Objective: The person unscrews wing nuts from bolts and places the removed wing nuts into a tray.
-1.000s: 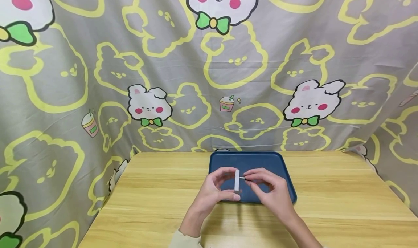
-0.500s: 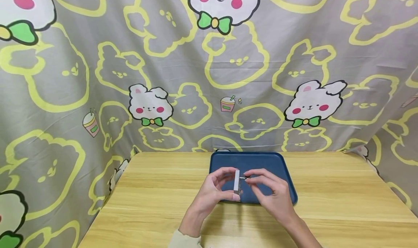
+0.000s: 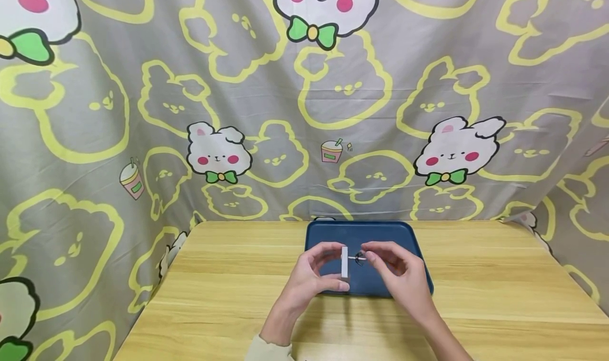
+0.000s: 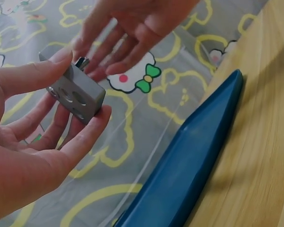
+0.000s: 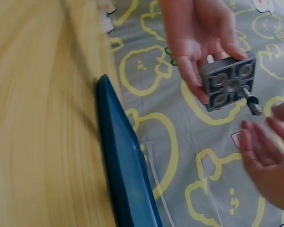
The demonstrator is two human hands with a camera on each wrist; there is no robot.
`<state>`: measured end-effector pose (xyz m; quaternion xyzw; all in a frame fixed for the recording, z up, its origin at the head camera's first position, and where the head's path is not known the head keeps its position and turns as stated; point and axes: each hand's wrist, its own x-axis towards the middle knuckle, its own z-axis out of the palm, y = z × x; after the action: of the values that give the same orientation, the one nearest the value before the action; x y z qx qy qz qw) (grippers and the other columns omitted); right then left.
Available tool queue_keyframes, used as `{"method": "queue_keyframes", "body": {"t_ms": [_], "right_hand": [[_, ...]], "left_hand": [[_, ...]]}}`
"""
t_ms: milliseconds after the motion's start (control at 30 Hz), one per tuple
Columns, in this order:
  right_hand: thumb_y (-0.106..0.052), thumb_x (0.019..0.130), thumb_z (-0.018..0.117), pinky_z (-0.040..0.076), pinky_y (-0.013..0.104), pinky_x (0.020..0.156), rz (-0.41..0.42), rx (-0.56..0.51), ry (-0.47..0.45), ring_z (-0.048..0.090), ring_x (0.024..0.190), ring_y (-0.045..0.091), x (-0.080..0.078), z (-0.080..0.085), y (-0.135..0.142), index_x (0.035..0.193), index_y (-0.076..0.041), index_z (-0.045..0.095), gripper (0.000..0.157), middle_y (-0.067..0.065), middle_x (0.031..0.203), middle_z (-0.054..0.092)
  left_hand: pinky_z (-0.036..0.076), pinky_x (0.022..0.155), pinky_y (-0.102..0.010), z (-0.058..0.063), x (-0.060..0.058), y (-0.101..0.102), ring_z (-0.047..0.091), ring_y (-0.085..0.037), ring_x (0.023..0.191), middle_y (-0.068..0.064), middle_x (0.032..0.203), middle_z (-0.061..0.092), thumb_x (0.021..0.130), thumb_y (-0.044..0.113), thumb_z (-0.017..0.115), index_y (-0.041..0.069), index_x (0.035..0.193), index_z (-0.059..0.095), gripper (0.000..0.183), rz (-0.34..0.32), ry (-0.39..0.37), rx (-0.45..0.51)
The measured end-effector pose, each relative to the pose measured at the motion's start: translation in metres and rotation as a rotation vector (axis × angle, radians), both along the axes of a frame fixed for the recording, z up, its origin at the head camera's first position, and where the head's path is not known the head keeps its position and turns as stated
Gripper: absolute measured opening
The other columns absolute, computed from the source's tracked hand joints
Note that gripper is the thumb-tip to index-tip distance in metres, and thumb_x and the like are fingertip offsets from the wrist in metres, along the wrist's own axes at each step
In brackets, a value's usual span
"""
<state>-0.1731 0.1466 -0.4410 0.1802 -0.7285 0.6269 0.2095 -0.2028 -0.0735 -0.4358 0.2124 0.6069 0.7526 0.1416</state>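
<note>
While the left hand (image 3: 305,277) grasps a square grey block (image 5: 228,81) by its edges, the right hand (image 3: 407,280) hovers loose near its bolt (image 5: 257,110).
The bolt juts right of the grip, bearing perhaps a dark nut (image 5: 252,100); a blue tray (image 3: 328,234) lies below.

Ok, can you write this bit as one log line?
left hand: holds block; right hand: near bolt; bolt: sticks out of block; tray: on table

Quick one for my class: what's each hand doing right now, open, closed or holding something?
Left hand: holding the grey block between thumb and fingers.
Right hand: open, fingers loosely bent near the bolt, not holding it.
</note>
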Motion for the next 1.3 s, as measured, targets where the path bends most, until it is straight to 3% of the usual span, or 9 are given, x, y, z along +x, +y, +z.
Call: {"method": "queue_keyframes", "body": {"t_ms": [100,267,467,767,1000,1167,1300], "right_hand": [[-0.012,0.099,0.07,0.063,0.034,0.08,0.016,-0.048,-0.181,0.075,0.094,0.021,-0.0008,0.0021,0.0017,0.115,-0.002,0.071,0.019,0.014,0.111,0.074],[-0.021,0.098,0.072,0.063,0.038,0.08,0.088,-0.155,-0.451,0.076,0.093,0.028,-0.002,0.0054,0.0023,0.124,0.006,0.065,0.038,0.02,0.111,0.073],[-0.019,0.098,0.072,0.062,0.039,0.085,0.176,-0.247,-0.608,0.075,0.097,0.03,-0.0018,0.0075,0.0032,0.132,0.011,0.059,0.048,0.021,0.114,0.072],[-0.017,0.096,0.074,0.063,0.035,0.083,0.214,-0.248,-0.616,0.075,0.093,0.024,-0.0026,0.0065,0.0071,0.127,0.015,0.059,0.047,0.017,0.105,0.074],[-0.017,0.093,0.078,0.063,0.039,0.081,0.173,-0.215,-0.596,0.074,0.093,0.029,-0.0023,0.0058,0.0061,0.122,0.011,0.064,0.043,0.018,0.102,0.074],[-0.016,0.092,0.078,0.064,0.042,0.077,0.108,-0.125,-0.49,0.075,0.091,0.032,-0.0016,0.0033,0.0043,0.116,0.007,0.068,0.035,0.018,0.099,0.074],[-0.011,0.092,0.078,0.064,0.038,0.073,0.062,-0.052,-0.355,0.076,0.089,0.026,-0.0015,0.0005,0.0021,0.108,0.001,0.072,0.021,0.016,0.099,0.075]], "left_hand": [[0.058,0.095,-0.043,0.0001,0.0012,0.0009,0.055,-0.027,0.126,-0.016,0.133,0.061,0.073,-0.016,0.083,0.001,0.133,0.061,0.066,0.015,0.027,-0.027],[0.059,0.094,-0.042,0.0,0.0018,0.0027,0.056,-0.028,0.125,-0.017,0.131,0.062,0.072,-0.018,0.082,0.003,0.131,0.063,0.065,0.025,0.064,-0.051],[0.059,0.094,-0.043,-0.0008,0.0014,0.0041,0.056,-0.027,0.125,-0.014,0.13,0.063,0.07,-0.02,0.082,0.004,0.13,0.064,0.067,0.021,0.091,-0.066],[0.059,0.094,-0.041,-0.0015,0.0022,0.0048,0.056,-0.026,0.124,-0.012,0.13,0.062,0.07,-0.021,0.082,0.005,0.13,0.064,0.068,0.013,0.09,-0.088],[0.06,0.093,-0.04,-0.001,0.0022,0.0051,0.056,-0.025,0.125,-0.011,0.13,0.062,0.071,-0.018,0.083,0.006,0.13,0.064,0.067,0.013,0.086,-0.096],[0.059,0.094,-0.041,-0.0019,0.0013,0.0054,0.056,-0.025,0.125,-0.012,0.13,0.063,0.073,-0.017,0.083,0.006,0.13,0.065,0.064,0.011,0.072,-0.096],[0.059,0.095,-0.043,-0.0034,-0.0001,0.0047,0.056,-0.026,0.125,-0.013,0.131,0.063,0.074,-0.016,0.082,0.005,0.13,0.064,0.063,0.006,0.054,-0.076]]}}
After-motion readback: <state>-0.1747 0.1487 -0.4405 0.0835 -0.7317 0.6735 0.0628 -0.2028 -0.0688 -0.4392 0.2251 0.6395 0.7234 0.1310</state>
